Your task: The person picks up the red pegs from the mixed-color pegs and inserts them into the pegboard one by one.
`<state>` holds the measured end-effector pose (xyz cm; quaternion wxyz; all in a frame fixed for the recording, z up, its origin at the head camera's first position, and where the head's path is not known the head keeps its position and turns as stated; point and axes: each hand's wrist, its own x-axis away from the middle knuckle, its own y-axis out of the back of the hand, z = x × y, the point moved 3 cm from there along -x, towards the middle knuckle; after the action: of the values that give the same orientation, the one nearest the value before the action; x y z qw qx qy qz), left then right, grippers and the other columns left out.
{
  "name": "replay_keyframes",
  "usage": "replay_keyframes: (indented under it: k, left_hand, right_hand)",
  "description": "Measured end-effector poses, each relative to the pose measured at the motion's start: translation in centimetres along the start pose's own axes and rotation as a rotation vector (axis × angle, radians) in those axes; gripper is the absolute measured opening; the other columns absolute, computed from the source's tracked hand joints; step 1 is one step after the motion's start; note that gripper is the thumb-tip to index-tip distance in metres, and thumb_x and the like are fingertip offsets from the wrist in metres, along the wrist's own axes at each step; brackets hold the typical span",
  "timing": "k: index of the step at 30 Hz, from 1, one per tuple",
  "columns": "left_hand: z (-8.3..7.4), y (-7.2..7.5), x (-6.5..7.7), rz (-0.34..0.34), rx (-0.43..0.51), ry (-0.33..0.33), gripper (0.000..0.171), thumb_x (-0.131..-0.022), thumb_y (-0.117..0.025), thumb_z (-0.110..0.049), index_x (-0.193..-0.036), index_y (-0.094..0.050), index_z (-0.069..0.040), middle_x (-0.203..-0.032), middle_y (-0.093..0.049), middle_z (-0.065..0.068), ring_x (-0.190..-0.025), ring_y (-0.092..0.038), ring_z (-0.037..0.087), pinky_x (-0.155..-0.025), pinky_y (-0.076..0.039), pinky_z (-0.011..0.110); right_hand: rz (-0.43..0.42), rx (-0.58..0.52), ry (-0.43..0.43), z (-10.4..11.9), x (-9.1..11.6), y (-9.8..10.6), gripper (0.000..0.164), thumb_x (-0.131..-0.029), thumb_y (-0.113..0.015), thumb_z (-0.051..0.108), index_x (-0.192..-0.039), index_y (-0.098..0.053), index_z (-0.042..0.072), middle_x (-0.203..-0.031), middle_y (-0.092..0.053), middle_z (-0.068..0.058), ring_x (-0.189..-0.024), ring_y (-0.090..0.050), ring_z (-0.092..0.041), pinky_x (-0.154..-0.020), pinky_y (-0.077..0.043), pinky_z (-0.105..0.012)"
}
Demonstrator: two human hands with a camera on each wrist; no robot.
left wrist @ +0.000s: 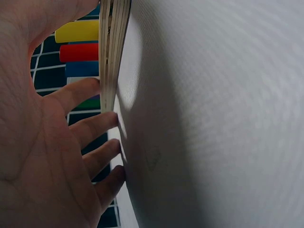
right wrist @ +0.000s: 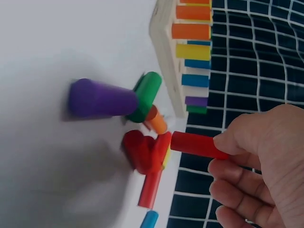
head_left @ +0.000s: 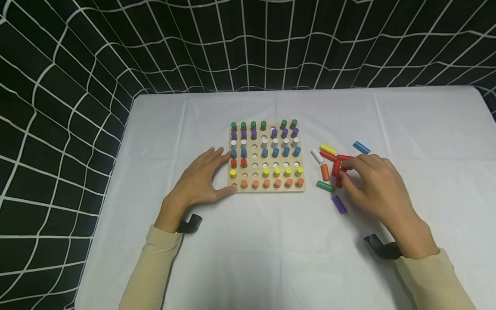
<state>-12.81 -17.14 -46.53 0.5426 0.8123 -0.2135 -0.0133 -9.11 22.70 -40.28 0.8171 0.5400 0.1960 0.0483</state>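
Observation:
A wooden pegboard (head_left: pixel 254 156) stands on the white table, with rows of green, purple, white, blue, red, yellow and orange pegs upright in it. My left hand (head_left: pixel 201 178) rests against its left side, thumb at the near corner and fingers extended along the edge; the left wrist view shows fingertips at the board's side (left wrist: pixel 108 61). Right of the board, my right hand (head_left: pixel 373 183) is over a loose pile of pegs. Between thumb and fingers it pinches a red peg (right wrist: pixel 195 144), held above the other red pegs (right wrist: pixel 151 183).
Around the red pile lie a yellow peg (head_left: pixel 327 149), a white peg (head_left: pixel 317 156), an orange peg (head_left: pixel 325 172), a green peg (head_left: pixel 325 186), a purple peg (head_left: pixel 339 204) and a blue peg (head_left: pixel 361 147). White netting (head_left: pixel 248 64) over black borders the table's back and left.

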Motion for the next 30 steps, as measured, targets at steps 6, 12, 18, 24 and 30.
replay_keyframes:
  k: [6, 12, 18, 24, 30]
  left_hand:
    - [0.0, -0.2, 0.0, 0.012, -0.002, 0.0, 0.1, -0.084, -0.069, -0.072, -0.167, -0.035, -0.028, -0.178, -0.027, 0.003, -0.168, -0.018, 0.028, -0.136, -0.021, 0.055]
    - [0.0, 0.0, 0.1, 0.004, 0.006, -0.007, 0.098, -0.085, -0.07, -0.07, -0.167, -0.035, -0.027, -0.177, -0.028, 0.003, -0.167, -0.019, 0.029, -0.137, -0.021, 0.054]
    - [0.1, 0.1, 0.1, 0.007, 0.007, -0.008, 0.099, -0.085, -0.069, -0.071, -0.167, -0.035, -0.027, -0.177, -0.027, 0.003, -0.168, -0.018, 0.028, -0.137, -0.02, 0.053]
    - [0.2, 0.1, 0.1, 0.01, 0.001, -0.008, 0.1, -0.085, -0.069, -0.072, -0.167, -0.034, -0.027, -0.178, -0.027, 0.003, -0.168, -0.018, 0.028, -0.137, -0.02, 0.053]
    - [0.2, 0.0, 0.1, 0.013, 0.0, -0.004, 0.099, -0.086, -0.067, -0.073, -0.168, -0.033, -0.029, -0.178, -0.026, 0.003, -0.168, -0.017, 0.028, -0.137, -0.02, 0.054]
  right_hand:
    - [0.028, -0.013, 0.053, 0.9, -1.4, 0.0, 0.016, -0.087, -0.079, 0.009, -0.103, -0.077, 0.006, -0.095, -0.078, -0.012, -0.092, -0.068, -0.032, -0.089, -0.055, -0.053]
    - [0.037, -0.015, 0.096, 2.0, -3.0, 0.0, 0.013, -0.09, -0.076, 0.01, -0.102, -0.076, 0.005, -0.092, -0.076, -0.012, -0.085, -0.064, -0.029, -0.086, -0.053, -0.049]
    - [0.033, -0.045, 0.165, 2.9, -4.5, -0.1, 0.013, -0.089, -0.073, 0.008, -0.102, -0.073, 0.006, -0.093, -0.075, -0.011, -0.081, -0.061, -0.026, -0.084, -0.052, -0.047]
    - [0.074, -0.048, 0.194, 3.7, -5.9, -0.4, 0.017, -0.087, -0.07, 0.004, -0.104, -0.075, 0.007, -0.096, -0.076, -0.009, -0.089, -0.066, -0.029, -0.089, -0.055, -0.051]
    - [0.117, -0.059, 0.228, 4.6, -6.9, -0.9, 0.012, -0.09, -0.073, 0.004, -0.101, -0.076, 0.008, -0.095, -0.076, -0.006, -0.087, -0.066, -0.025, -0.092, -0.056, -0.051]
